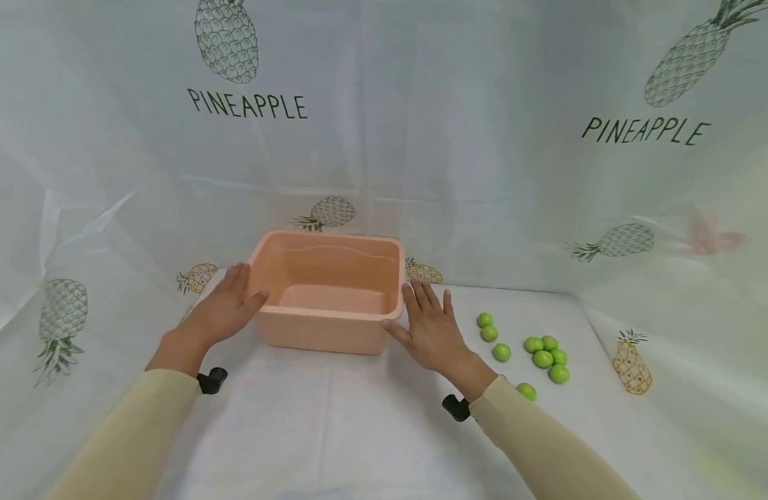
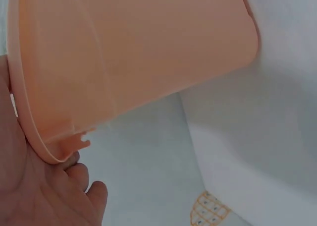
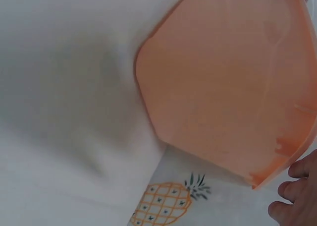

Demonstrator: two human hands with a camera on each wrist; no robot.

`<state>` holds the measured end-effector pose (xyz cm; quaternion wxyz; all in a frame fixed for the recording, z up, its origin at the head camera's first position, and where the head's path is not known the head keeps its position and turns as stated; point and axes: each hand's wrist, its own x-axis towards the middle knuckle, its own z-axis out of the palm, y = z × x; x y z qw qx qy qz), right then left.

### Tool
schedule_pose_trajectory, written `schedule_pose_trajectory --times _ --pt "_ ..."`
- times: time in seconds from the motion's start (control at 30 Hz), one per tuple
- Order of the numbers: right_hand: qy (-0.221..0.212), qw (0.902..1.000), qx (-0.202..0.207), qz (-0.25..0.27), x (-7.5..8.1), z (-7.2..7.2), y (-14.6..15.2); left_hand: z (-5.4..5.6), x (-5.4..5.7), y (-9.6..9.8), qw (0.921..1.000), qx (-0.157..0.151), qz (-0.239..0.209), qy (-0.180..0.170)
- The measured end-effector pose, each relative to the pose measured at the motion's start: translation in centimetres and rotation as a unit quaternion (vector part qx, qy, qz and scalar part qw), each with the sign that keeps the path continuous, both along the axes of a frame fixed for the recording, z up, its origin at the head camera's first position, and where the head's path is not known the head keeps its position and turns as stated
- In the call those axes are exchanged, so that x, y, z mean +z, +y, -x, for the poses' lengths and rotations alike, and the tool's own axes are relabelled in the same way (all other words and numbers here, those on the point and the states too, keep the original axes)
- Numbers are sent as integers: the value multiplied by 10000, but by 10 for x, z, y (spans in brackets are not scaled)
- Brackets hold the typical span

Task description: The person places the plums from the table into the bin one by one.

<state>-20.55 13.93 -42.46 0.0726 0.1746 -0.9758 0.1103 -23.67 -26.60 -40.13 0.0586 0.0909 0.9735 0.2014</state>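
Observation:
A peach-coloured plastic basin (image 1: 328,333), rectangular with rounded corners, stands upright on the white cloth toward the back, its inside facing up. My left hand (image 1: 224,305) lies along its left side, fingers straight and thumb stretched toward the front corner. The palm is against the rim in the left wrist view. At the opposite end, my right hand (image 1: 430,330) rests by the right rim with fingers extended and spread, the thumb near the front right corner. Its fingertips (image 3: 292,189) are right at the rim in the right wrist view. Neither hand curls round the basin.
Several small green round fruits (image 1: 543,359) lie loose to the right, beyond my right hand. One of them (image 1: 526,391) is partly behind my right sleeve. White sheeting with pineapple prints (image 1: 334,153) rises behind and at both sides of the cloth-covered surface (image 1: 284,430).

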Motion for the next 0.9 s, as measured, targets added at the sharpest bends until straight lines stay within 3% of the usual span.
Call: schedule_pose_trajectory --times 0.27,0.57,0.73,0.9 --pt "25 9992 -121 383 -2 -9 32 -22 -5 36 9997 -50 47 251" --pt "244 9959 -17 867 -9 -23 52 -52 -1 72 9985 7 -214 508" --pt "462 9942 -14 970 -12 -34 49 -66 -4 81 9979 115 -374 507" --pt "468 9937 -45 1017 -13 -42 48 -72 -5 83 9977 96 -332 583"
